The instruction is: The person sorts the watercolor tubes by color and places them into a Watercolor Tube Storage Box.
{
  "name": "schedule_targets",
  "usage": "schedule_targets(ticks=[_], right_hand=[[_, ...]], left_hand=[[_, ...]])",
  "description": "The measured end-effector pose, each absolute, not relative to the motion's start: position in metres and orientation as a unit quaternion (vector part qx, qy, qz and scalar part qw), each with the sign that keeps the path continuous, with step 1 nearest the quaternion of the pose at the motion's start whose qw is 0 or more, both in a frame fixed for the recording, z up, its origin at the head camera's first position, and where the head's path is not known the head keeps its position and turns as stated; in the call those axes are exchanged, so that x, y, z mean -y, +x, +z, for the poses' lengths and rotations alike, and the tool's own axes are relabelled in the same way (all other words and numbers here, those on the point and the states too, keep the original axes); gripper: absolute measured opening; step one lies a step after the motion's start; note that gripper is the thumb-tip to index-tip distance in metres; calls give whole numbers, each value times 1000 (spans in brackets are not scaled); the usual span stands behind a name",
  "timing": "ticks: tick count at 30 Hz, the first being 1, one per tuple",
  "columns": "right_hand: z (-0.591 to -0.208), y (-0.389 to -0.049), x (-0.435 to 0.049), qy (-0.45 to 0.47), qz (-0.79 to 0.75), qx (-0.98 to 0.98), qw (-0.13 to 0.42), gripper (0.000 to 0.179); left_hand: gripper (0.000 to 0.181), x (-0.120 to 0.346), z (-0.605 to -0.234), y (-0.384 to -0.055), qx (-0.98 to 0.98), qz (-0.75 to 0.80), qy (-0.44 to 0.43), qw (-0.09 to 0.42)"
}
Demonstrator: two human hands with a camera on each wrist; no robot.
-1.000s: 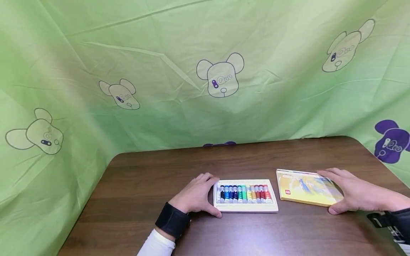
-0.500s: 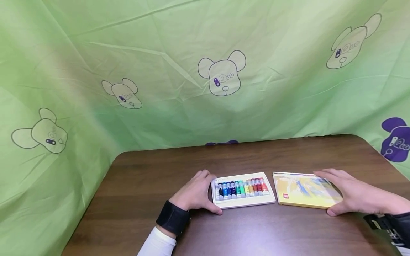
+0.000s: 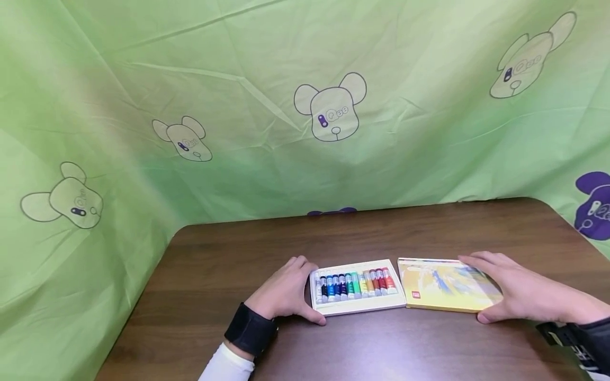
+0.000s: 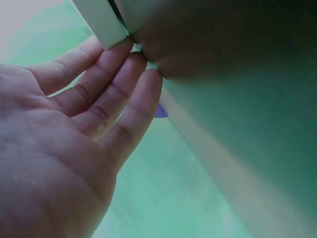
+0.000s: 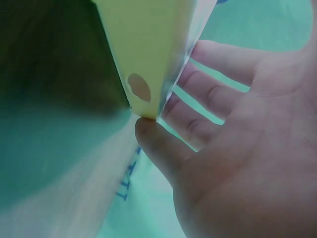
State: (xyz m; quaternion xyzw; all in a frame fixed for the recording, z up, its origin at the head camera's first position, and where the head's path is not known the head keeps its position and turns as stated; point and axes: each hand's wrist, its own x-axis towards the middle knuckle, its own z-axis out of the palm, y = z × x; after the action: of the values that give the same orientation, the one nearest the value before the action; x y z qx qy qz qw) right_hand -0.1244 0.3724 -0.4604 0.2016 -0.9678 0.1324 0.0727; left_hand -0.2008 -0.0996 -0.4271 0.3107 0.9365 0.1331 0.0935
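Observation:
A shallow white tray [image 3: 357, 307] lies on the table, holding a row of paint tubes [image 3: 355, 284] that run from dark blues through greens and yellow to reds. My left hand [image 3: 286, 290] grips its left end, fingers at the far corner and thumb at the near one. In the left wrist view, fingertips touch a pale edge of the tray [image 4: 101, 25]. To the right is a flat yellow box [image 3: 445, 286] with a printed top. My right hand [image 3: 517, 288] holds its right end between fingers and thumb. Tray and box meet at their near corners.
The brown wooden table [image 3: 248, 243] extends behind and in front of both things. A green cloth [image 3: 248, 174] printed with bear heads hangs behind the table and along its sides.
The yellow box has slid left with my right hand until its near corner meets the tray. The tray has turned slightly, its right end swinging away from me, under my left hand.

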Motion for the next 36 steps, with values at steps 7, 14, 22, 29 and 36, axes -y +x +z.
schedule_targets(ticks=[7,14,22,29,36], right_hand=[[-461,-123,-358,225,149,960,68,113],[-458,-118,-340,235,128,962,49,113],[-460,-114,-327,252,127,956,75,113],[-461,-112,-320,276,131,948,88,109],[-462,-109,-313,274,128,948,104,108]], left_hand=[[103,121,-429,-192,-932,120,334,77],[99,140,-429,-181,-927,127,344,75],[95,150,-427,-175,-927,120,348,69],[99,149,-429,-173,-930,116,339,76],[102,147,-429,-174,-932,110,337,76]])
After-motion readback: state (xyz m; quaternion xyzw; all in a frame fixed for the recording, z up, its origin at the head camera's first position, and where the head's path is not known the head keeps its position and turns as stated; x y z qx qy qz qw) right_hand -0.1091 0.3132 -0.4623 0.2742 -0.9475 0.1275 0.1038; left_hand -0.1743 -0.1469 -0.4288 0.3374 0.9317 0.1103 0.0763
